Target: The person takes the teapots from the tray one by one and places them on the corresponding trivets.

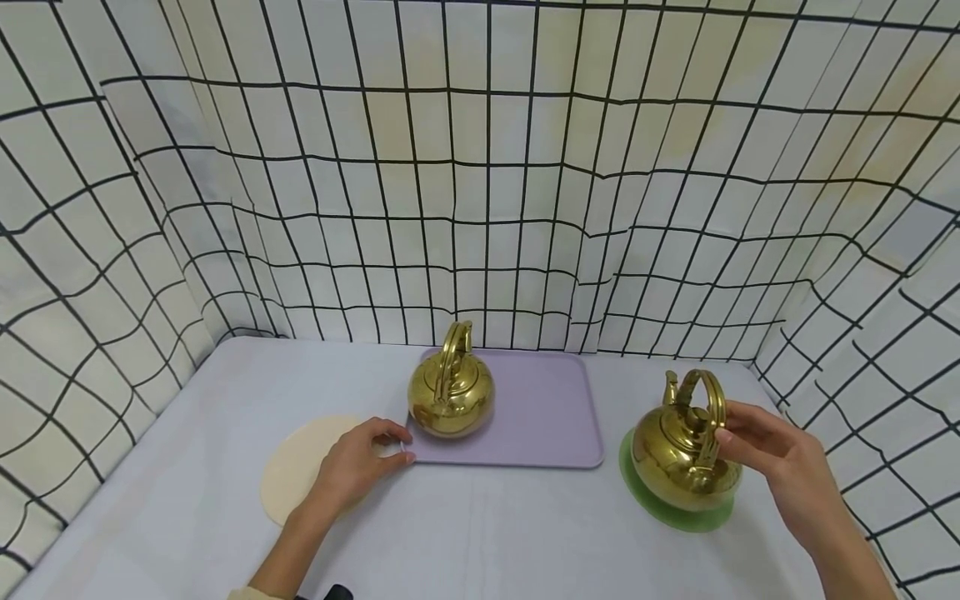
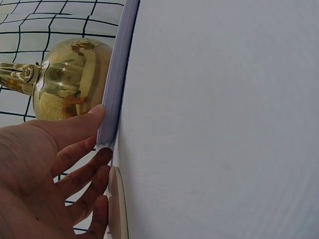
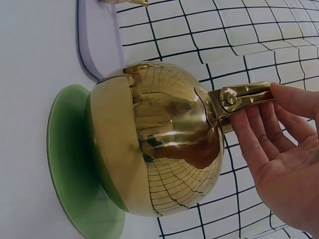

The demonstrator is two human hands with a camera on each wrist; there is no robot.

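Observation:
My right hand [image 1: 780, 467] holds the raised handle of a shiny brass teapot [image 1: 678, 471], its thumb on one side and its fingers on the other. The teapot sits on a round green mat [image 3: 70, 149], which shows as a thin disc in the right wrist view. A second brass teapot [image 1: 450, 396] stands at the left end of a lilac tray [image 1: 547, 408]. At the tray's front left corner, my left hand [image 1: 356, 467] pinches the edge. In the left wrist view the thumb [image 2: 82, 124] lies against the rim, with the other fingers around the corner.
A round cream mat [image 1: 292, 467] lies on the white tabletop [image 1: 450, 533] at the left, partly hidden by the left hand and forearm. White walls with a black grid [image 1: 510, 192] close off the back and both sides. A small black object [image 1: 339, 592] shows at the bottom edge.

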